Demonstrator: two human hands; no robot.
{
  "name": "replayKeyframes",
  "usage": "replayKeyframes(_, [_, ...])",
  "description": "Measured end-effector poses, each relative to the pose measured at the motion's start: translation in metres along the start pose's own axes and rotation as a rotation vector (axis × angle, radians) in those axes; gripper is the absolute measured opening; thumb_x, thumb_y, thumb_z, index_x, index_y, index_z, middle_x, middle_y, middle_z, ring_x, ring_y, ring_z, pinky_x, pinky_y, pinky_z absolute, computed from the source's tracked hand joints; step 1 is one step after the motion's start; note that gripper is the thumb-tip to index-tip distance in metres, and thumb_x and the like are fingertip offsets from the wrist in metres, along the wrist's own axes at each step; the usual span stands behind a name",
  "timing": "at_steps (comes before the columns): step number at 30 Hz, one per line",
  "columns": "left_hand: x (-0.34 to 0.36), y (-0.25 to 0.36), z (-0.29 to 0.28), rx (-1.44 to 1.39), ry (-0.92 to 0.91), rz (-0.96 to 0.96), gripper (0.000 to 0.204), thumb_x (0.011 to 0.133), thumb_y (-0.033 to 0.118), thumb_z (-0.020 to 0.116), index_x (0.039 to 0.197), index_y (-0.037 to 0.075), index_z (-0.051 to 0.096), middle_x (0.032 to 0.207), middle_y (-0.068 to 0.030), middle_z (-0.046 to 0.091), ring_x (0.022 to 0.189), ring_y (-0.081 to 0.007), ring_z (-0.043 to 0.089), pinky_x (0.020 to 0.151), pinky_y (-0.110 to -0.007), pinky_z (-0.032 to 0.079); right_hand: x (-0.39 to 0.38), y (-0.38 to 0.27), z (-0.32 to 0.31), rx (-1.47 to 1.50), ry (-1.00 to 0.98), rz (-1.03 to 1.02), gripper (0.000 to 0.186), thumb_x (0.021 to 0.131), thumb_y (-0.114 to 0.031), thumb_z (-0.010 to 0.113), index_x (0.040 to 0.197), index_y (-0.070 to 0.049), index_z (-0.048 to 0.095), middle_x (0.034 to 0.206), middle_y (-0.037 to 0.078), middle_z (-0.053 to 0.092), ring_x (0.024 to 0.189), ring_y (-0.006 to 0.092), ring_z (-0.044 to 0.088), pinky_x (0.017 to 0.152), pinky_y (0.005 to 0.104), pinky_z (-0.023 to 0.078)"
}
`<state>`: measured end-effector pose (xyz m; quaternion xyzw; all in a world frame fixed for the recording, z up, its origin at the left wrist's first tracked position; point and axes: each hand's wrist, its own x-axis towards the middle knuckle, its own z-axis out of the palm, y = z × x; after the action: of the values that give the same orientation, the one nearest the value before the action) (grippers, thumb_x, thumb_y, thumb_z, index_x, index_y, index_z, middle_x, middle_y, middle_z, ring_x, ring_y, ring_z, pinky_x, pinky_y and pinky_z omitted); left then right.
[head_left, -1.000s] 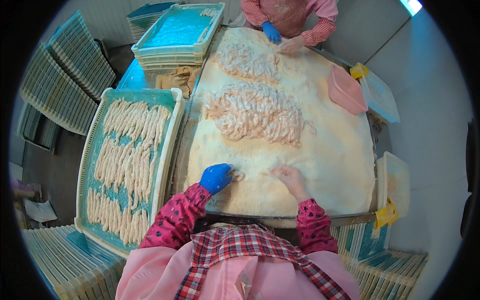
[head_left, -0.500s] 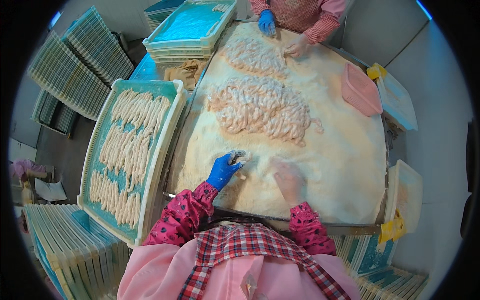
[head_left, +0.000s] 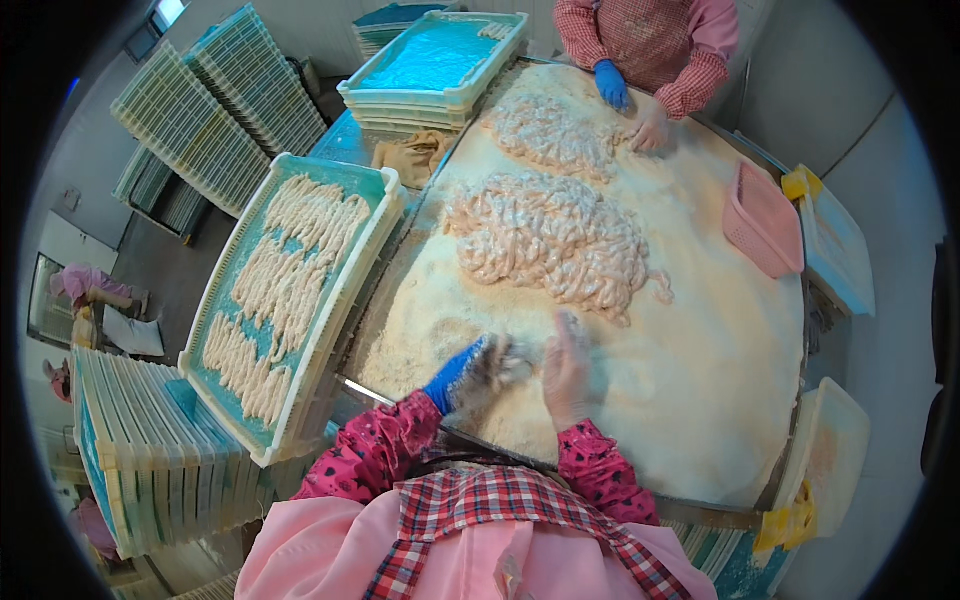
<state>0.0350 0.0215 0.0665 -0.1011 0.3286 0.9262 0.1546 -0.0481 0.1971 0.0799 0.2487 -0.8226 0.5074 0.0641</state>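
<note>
A breading table (head_left: 720, 400) spreads before me, covered in pale yellowish crumbs or flour. Low over its near edge is my left hand (head_left: 474, 373) in a blue glove, its crumb-dusted fingers smeared by motion. Whether anything lies in those fingers is hidden. Just to the right, my right hand (head_left: 566, 372) has its fingers stretched out above the crumbs, with nothing visible in it. Beyond both hands sits a heap of raw, pinkish meat strips (head_left: 550, 240). On the left, a white-rimmed tray (head_left: 318, 365) with a teal liner holds rows of coated strips (head_left: 285, 275).
Across the table, a co-worker's gloved hands (head_left: 612, 85) are beside a second meat heap (head_left: 548, 132). A pink basket (head_left: 762, 220) stands at the right. Stacked trays (head_left: 440, 95) rise at the back left, more (head_left: 150, 450) at the near left. White bins (head_left: 835, 450) line the right edge.
My left hand has moved slightly down and blurred. The right hand has turned from lying over the crumbs to fingers pointing away. The whole view has shifted to the left.
</note>
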Motion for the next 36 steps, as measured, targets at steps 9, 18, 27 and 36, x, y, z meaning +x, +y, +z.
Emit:
replayKeyframes(9, [0.032,-0.04,0.003,0.054,0.124,0.536,0.044,0.097,0.031,0.031,0.136,0.01,0.029,0.127,-0.0084,0.046,0.11,-0.0171,0.048,0.091,-0.032,0.041,0.017,-0.053,0.052,0.238,-0.295,-0.224,0.056,0.09,-0.038,0.04,0.133,-0.001,0.037,0.137,0.02,0.035,0.13,0.0332,0.029,0.108,0.0426,0.016])
replayKeyframes(18, [-0.043,0.192,-0.076,-0.927,0.046,0.528,0.043,0.092,0.043,0.042,0.117,0.01,0.05,0.106,-0.0058,0.055,0.095,-0.0197,0.052,0.083,-0.032,0.044,0.102,-0.005,0.088,-0.531,-0.015,-0.096,0.029,0.071,-0.007,0.067,0.097,-0.004,0.054,0.095,0.012,0.058,0.09,0.0288,0.054,0.078,0.0387,0.042])
replayKeyframes(27, [-0.115,0.423,-0.299,0.624,1.131,0.935,0.046,0.093,0.045,0.036,0.123,0.011,0.045,0.091,-0.0048,0.06,0.072,-0.0156,0.053,0.061,-0.03,0.044,0.104,-0.015,0.119,-0.535,0.061,0.116,0.029,0.068,-0.003,0.068,0.093,-0.006,0.053,0.085,0.009,0.059,0.085,0.0283,0.055,0.074,0.04,0.043])
replayKeyframes(36, [-0.105,0.445,-0.346,0.768,0.97,0.756,0.045,0.094,0.037,0.039,0.126,0.006,0.043,0.106,-0.0072,0.056,0.089,-0.0171,0.052,0.077,-0.03,0.041,0.109,-0.002,0.103,-0.131,0.133,0.47,0.018,0.073,-0.003,0.062,0.088,-0.003,0.053,0.081,0.007,0.056,0.078,0.019,0.055,0.072,0.0306,0.045])
